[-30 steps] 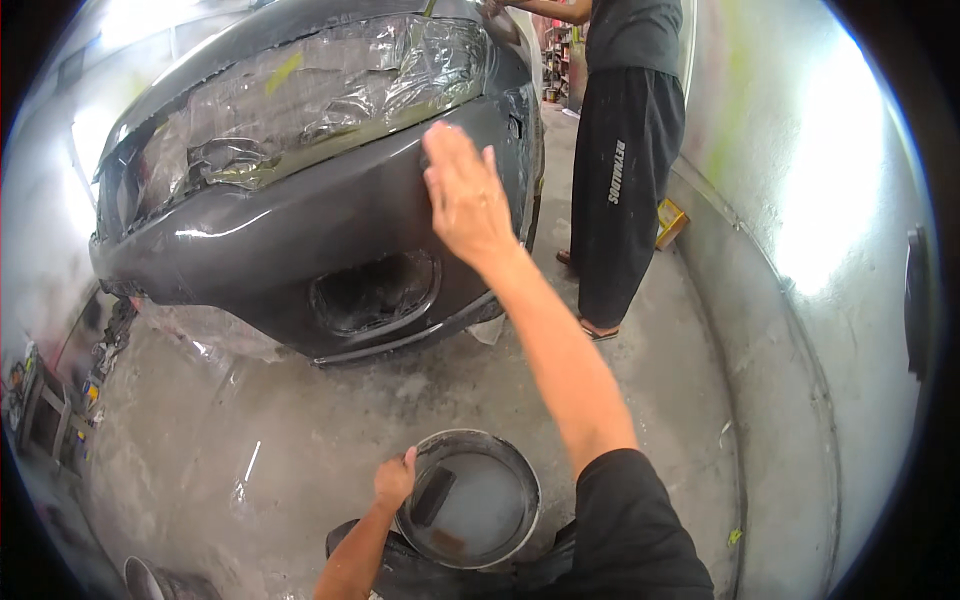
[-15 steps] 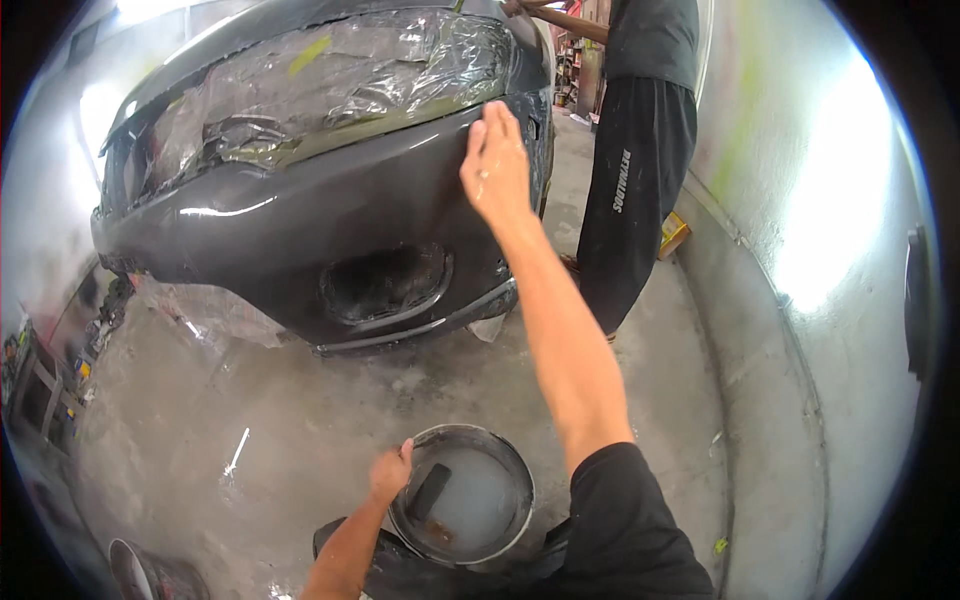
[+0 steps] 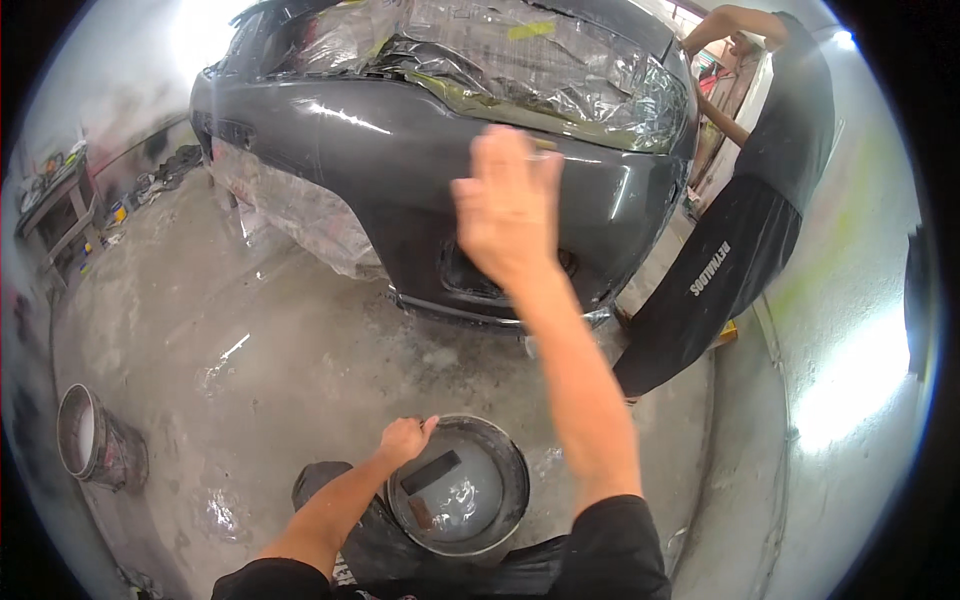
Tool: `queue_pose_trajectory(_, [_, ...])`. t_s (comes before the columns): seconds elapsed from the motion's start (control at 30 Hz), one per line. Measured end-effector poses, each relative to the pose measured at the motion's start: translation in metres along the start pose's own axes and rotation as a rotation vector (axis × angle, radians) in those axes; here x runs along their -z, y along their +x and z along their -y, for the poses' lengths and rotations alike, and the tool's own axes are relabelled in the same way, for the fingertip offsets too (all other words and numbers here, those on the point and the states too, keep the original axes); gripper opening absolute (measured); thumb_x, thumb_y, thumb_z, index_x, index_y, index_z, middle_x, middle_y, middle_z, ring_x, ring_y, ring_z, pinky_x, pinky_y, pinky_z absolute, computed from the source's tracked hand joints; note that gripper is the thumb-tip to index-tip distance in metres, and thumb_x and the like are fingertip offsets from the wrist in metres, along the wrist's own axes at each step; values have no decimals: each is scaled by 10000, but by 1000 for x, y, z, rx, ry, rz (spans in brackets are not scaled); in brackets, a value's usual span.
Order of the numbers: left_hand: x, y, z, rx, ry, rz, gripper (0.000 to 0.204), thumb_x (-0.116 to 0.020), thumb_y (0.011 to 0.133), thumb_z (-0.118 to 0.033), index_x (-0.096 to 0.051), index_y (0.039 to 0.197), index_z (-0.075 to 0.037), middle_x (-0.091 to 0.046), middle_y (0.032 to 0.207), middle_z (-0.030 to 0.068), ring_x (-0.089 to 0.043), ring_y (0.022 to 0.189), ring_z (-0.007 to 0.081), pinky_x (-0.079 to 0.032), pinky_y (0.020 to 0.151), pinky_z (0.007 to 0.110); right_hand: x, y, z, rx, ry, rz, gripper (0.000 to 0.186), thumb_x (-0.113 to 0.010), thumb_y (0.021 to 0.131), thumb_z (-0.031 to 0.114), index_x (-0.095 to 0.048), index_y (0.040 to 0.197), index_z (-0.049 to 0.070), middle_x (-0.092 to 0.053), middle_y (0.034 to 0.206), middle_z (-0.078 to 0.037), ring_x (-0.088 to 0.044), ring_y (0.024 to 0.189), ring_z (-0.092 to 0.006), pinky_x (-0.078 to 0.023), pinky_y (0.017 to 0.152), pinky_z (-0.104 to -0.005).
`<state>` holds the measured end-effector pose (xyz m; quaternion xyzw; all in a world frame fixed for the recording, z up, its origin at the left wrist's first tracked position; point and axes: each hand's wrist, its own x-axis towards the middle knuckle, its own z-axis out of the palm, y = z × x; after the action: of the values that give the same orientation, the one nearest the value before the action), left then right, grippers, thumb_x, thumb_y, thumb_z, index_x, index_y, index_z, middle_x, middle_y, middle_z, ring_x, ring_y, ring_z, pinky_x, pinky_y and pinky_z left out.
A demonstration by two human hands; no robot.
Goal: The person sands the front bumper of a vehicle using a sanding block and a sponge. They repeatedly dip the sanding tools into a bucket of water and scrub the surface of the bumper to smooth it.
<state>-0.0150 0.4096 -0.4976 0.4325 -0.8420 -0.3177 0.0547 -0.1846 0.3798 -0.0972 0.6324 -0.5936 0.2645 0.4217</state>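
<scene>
My left hand grips the rim of a dark round bucket, thumb up along the edge. Cloudy water fills the bucket. In it lie a dark rectangular block and a small brown piece. My right hand, smeared by motion, is stretched out flat with the thumb apart, over the dark grey rear side panel of a car. It appears to touch the panel below the window. Whether anything lies under the palm is hidden.
Crumpled plastic film masks the car's window, and more film covers the wheel area. Another person in dark clothes stands at the car's right end. A second bucket stands at left. A frame bench is along the left wall.
My view has swung left, so the car sits further right. My right hand has moved from the panel's upper right corner to its middle. My left hand stays on the bucket rim.
</scene>
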Motion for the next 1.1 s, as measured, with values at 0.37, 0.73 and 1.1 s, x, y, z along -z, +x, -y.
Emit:
queue_pose_trajectory(0.37, [-5, 1, 2, -45, -27, -1, 691, -386, 1051, -591, -733, 966, 0, -731, 969, 245, -692, 995, 432, -548, 879, 530, -38, 12, 22, -55, -91, -175, 590, -551, 991, 364, -527, 1375, -83, -496, 1471, -264, -416, 1414, -411, -228, 1147, -690])
queue_pose_trajectory(0.73, [2, 0, -3, -42, -16, 35, 705, -367, 1051, -605, -730, 1013, -2, -733, 968, 254, -698, 977, 441, -556, 870, 526, -46, 26, 38, -44, 10, -185, 505, -561, 1005, 284, -548, 1365, -70, -523, 1462, -250, -464, 1372, -416, -265, 1118, -681])
queue_pose_trajectory(1.1, [-12, 3, 6, -44, -45, -12, 682, -403, 1046, -592, -739, 970, -3, -732, 930, 250, -701, 941, 449, -558, 851, 532, -29, 16, 33, -122, -105, -161, 483, -534, 997, 321, -550, 1319, -39, -533, 1425, -229, -467, 1359, -377, -275, 1091, -655])
